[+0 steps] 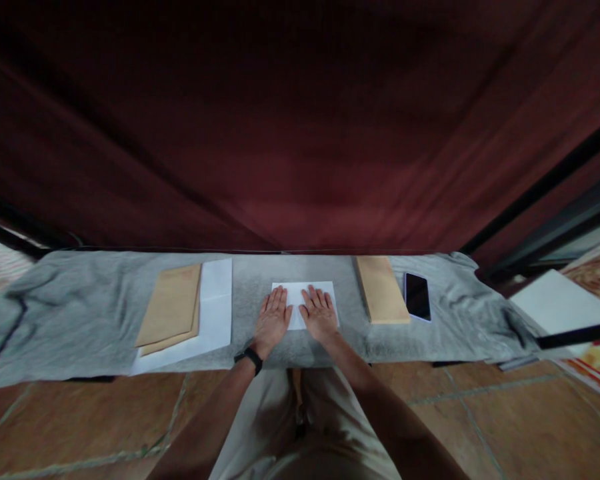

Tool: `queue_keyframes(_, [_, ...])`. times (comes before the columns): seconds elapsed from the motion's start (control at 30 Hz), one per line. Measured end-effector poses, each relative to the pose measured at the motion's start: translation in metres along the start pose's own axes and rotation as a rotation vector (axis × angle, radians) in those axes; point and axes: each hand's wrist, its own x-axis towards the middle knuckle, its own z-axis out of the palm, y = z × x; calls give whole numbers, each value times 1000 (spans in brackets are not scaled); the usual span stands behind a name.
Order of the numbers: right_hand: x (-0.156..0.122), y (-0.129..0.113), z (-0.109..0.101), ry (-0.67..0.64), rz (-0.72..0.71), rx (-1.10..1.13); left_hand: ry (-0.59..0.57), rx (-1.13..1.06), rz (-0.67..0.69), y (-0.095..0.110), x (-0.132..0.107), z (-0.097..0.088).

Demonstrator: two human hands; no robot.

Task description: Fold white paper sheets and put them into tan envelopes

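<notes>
A small white folded sheet of paper (297,293) lies in the middle of a table under a grey cloth (80,293). My left hand (271,319) lies flat on the sheet's left part, fingers stretched forward, a black band on the wrist. Beside it, my right hand (319,313) presses flat on the sheet's right part, fingers also straight. Neither hand holds anything.
To the left lie brown envelopes (170,308) stacked on white paper sheets (215,313). To the right sit a brown envelope stack (382,289) and a dark phone (417,297). A dark red curtain hangs behind the table. A white board (560,303) stands at far right; tiled floor below.
</notes>
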Motion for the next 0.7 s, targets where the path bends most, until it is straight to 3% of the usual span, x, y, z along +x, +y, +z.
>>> queue_keyframes(0.3, [-30, 38, -12, 86, 35, -64, 28, -11, -56, -6, -6, 1])
queue_keyframes(0.4, [-33, 38, -13, 90, 31, -68, 54, -21, -52, 11, 1, 2])
queue_keyframes(0.47, [-33, 37, -14, 94, 30, -69, 60, -54, 21, 28, 9, 4])
queue_keyframes(0.57, [-33, 36, -14, 102, 35, -69, -1, -101, 99, 52, 23, 9])
queue_keyframes(0.7, [-32, 37, -14, 96, 41, -57, -5, -109, 83, 61, 38, 16])
